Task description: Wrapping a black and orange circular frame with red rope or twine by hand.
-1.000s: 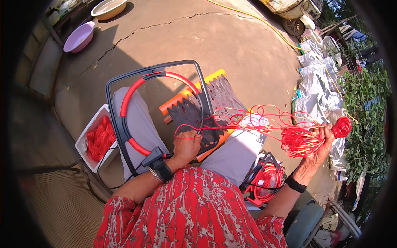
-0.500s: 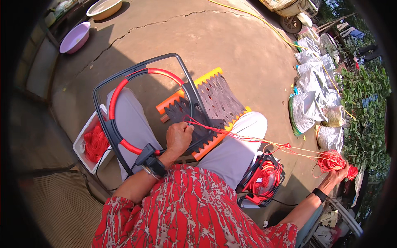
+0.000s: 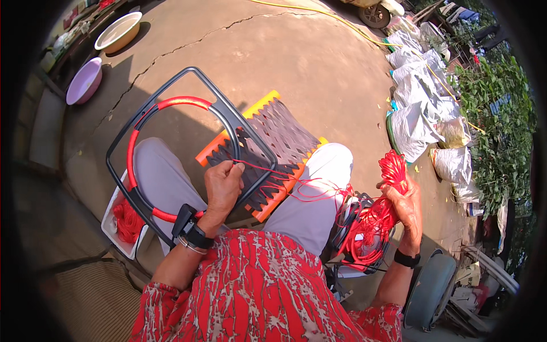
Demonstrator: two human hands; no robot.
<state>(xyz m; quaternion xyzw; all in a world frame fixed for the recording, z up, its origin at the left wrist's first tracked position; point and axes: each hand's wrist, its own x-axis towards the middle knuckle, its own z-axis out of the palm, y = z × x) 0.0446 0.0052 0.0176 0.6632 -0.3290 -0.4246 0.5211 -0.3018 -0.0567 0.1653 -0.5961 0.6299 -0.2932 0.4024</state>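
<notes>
Brown concrete yard floor (image 3: 273, 60) behind; I see right hand (image 3: 404, 206), right of frame, swung back inward, clenching looped red cord bundle (image 3: 394, 170); left hand (image 3: 224, 187), centre, pinches slackened red strands (image 3: 343, 192).

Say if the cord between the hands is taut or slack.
Slack: red cord forms loose loops between left hand and right hand.

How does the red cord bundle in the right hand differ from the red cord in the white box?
The held bundle is gripped in the right hand; the boxed cord lies in the white box, untouched. The held bundle trails loose strands toward the left hand; the boxed cord shows none leading out. Both are red and many-stranded.
</notes>
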